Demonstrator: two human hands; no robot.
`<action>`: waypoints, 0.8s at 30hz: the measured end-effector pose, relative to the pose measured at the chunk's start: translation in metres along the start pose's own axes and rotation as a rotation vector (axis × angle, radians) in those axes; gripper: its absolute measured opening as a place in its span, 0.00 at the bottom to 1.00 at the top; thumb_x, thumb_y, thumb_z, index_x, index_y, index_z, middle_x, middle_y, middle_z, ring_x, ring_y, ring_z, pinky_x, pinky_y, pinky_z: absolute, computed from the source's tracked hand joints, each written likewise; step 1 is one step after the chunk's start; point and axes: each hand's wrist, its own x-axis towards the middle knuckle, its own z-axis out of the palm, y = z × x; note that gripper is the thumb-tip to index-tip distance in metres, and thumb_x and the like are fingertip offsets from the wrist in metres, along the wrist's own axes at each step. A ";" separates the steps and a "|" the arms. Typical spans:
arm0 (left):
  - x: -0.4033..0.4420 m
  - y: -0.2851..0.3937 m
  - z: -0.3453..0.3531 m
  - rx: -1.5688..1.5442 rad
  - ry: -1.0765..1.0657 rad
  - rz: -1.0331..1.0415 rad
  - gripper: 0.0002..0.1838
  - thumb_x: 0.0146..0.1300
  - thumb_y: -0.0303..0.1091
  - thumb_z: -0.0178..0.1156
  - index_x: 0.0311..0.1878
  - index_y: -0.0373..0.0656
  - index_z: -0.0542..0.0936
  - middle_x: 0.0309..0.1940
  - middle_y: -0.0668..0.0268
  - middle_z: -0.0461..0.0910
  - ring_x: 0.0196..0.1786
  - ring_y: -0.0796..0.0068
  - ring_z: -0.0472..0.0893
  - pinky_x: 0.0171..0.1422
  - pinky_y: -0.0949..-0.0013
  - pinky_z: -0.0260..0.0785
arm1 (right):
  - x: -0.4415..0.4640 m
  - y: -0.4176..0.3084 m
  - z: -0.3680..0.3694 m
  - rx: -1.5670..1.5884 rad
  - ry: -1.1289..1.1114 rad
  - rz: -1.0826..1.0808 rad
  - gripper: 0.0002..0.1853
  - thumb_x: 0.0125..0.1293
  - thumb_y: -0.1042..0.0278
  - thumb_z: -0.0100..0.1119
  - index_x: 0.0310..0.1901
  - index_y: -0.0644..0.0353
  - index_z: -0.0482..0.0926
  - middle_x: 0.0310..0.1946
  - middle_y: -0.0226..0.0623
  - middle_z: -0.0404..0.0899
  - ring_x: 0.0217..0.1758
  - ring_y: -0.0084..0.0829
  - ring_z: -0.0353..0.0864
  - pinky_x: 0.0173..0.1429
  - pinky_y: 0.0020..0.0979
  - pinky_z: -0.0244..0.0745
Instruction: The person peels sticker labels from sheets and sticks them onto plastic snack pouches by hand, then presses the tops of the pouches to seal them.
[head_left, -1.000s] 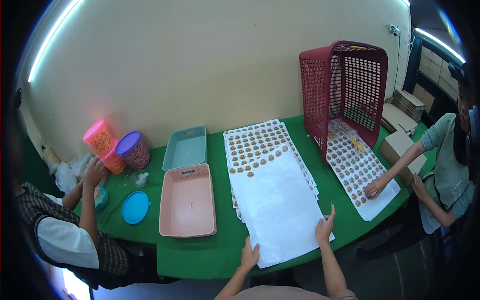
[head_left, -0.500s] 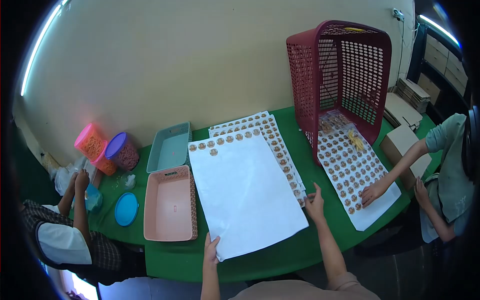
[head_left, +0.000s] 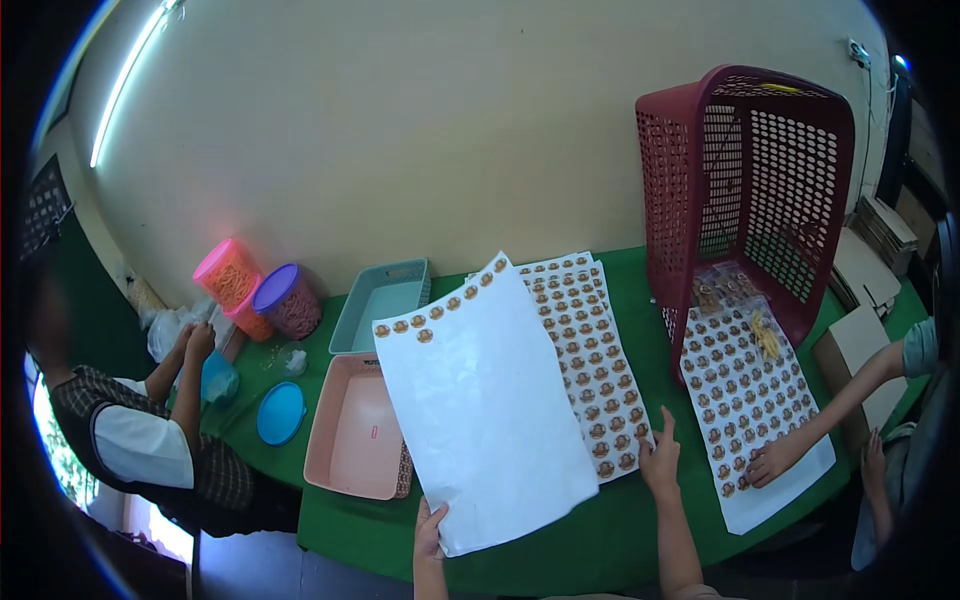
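Count, centre of frame: mostly blank white sheet in front [head_left: 490, 430], 1; round brown labels [head_left: 425, 336] on it, 9. Left of centre: rectangular plastic trays, 2 (teal tray [head_left: 382, 300], pink tray [head_left: 345, 430]); clear cylindrical jars [head_left: 290, 308], 3; round blue lid [head_left: 281, 413], 1. Upper right: maroon perforated basket [head_left: 670, 190], 1.

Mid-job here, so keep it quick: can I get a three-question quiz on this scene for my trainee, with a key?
1. What does the person's left hand hold?
A) a basket
B) a nearly bare sheet
C) a box

2. True or false: the blue lid lies on the green cloth.

3. Fill in: the jar nearest the teal tray has a ____ lid.

Key: 1. B; 2. true; 3. purple.
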 end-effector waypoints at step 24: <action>-0.029 -0.042 0.007 0.150 -0.169 -0.213 0.20 0.53 0.22 0.52 0.52 0.39 0.65 0.44 0.60 0.72 0.43 0.71 0.74 0.45 0.70 0.69 | -0.147 0.060 -0.048 0.842 -0.177 0.189 0.40 0.51 0.86 0.47 0.60 0.54 0.36 0.50 0.48 0.59 0.50 0.30 0.66 0.39 0.22 0.73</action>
